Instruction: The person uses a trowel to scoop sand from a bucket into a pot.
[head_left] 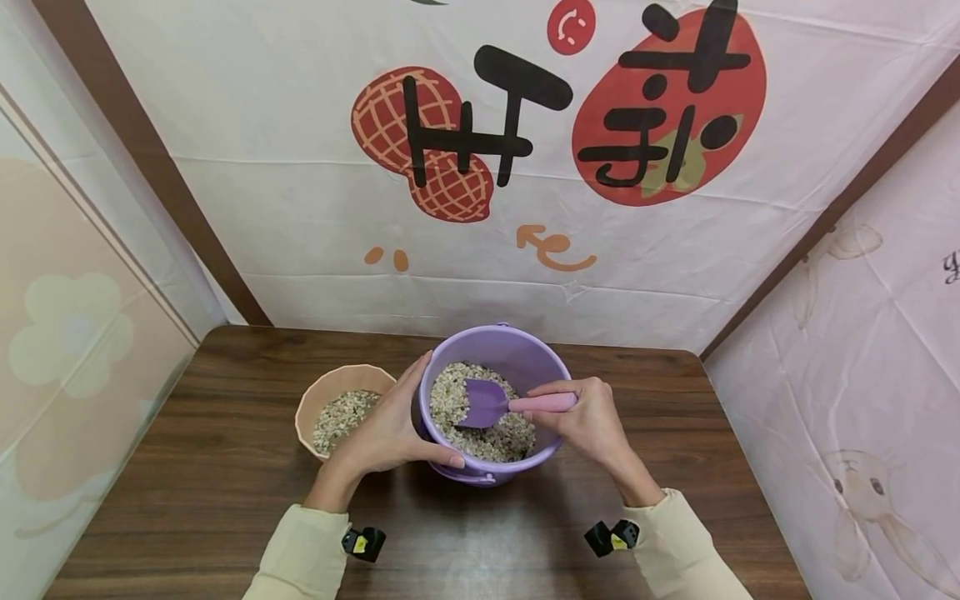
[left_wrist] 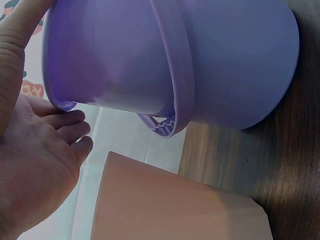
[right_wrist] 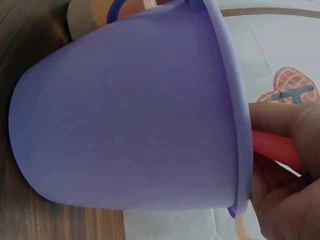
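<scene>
Sitting between the hands, bucket (head_left: 525,354) (left (head_left: 386,433) cupping it), right (head_left: 592,421) gripping scoop (head_left: 498,402).

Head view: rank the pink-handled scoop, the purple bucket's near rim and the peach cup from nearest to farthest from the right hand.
1. Pink-handled scoop: gripped in the right hand.
2. Purple bucket: near rim, just left of that hand.
3. Peach cup: far left, beyond the left hand.
</scene>
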